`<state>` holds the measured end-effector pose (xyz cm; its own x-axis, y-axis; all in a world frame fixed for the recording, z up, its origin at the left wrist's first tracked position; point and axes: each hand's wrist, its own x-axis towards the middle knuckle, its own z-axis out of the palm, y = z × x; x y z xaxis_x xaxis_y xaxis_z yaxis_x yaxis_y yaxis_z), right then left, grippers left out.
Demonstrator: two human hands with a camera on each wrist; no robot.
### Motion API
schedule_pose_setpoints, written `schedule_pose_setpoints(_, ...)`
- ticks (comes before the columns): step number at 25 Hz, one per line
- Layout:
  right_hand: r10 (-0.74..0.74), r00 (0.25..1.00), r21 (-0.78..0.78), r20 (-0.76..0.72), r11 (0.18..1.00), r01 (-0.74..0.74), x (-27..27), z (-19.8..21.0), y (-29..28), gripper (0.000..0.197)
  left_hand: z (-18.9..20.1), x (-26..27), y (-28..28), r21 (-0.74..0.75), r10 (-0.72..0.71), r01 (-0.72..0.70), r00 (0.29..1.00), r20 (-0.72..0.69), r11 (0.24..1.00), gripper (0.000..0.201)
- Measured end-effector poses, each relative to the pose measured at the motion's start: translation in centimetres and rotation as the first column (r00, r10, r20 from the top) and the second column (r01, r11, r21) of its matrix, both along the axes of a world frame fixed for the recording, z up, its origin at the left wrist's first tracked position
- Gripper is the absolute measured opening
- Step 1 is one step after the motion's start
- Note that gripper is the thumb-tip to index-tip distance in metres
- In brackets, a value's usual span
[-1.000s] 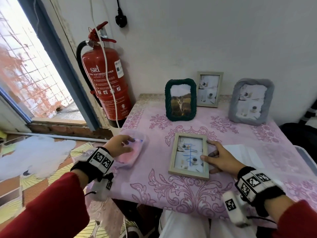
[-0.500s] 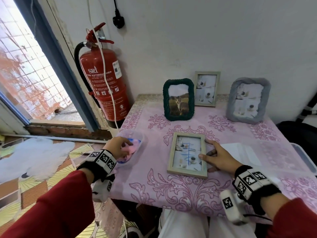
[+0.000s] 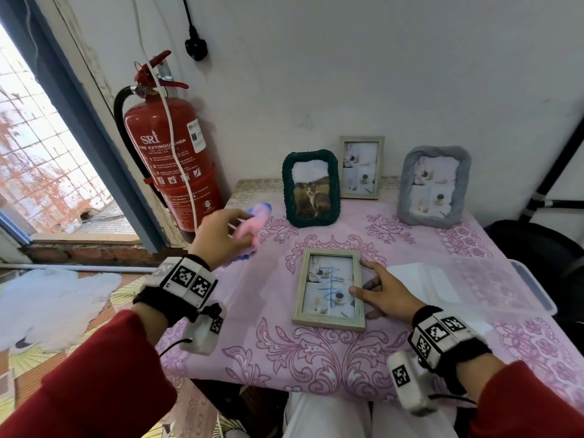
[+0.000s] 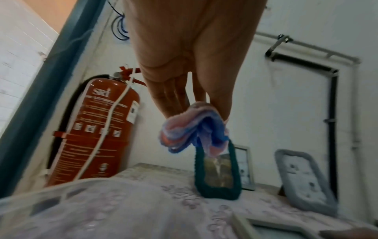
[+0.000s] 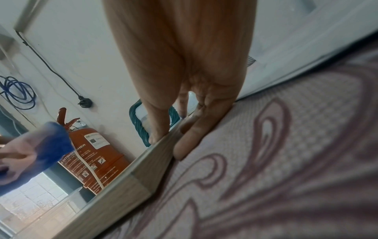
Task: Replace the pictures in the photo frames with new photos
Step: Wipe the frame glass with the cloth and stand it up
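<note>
The left hand (image 3: 221,237) pinches a cloth (image 4: 192,127) above the table's (image 3: 316,358) left edge, while the right hand (image 3: 384,290), fingers spread, presses the frame (image 3: 328,290) lying mid-table before three standing frames (image 3: 311,188).

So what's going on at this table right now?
A person sits at the table with a pale wooden frame lying flat in front of them. The right hand rests on its right edge, fingers straight. The left hand holds a pink and blue cloth in the air above the table's left side. There are blue scribbles on the frame's front. Three more frames stand against the wall, untouched.
</note>
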<state>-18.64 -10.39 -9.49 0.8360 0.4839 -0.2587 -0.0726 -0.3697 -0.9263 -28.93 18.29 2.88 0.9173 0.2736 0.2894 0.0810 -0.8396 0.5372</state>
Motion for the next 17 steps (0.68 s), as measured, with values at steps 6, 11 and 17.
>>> schedule_pose_setpoints(6,-0.006,1.0,0.028,-0.025,1.0,0.007,-0.2,-0.1,-0.1,0.072,-2.8,3.6,-7.6,-0.049,-0.193,0.188,0.971,-0.144,0.981,0.033)
schedule_pose_setpoints(11,-0.087,0.994,0.038,-0.068,0.995,0.09,0.1,-0.1,0.2,0.046,-7.6,5.2,-10.8,0.037,-0.27,0.347,0.787,-0.555,0.937,0.039)
schedule_pose_setpoints(17,-0.073,0.991,-0.009,-0.112,0.997,0.072,-0.6,1.2,0.6,0.048,-7.0,4.3,-9.1,-0.112,-0.339,0.323,0.837,-0.43,0.94,0.045)
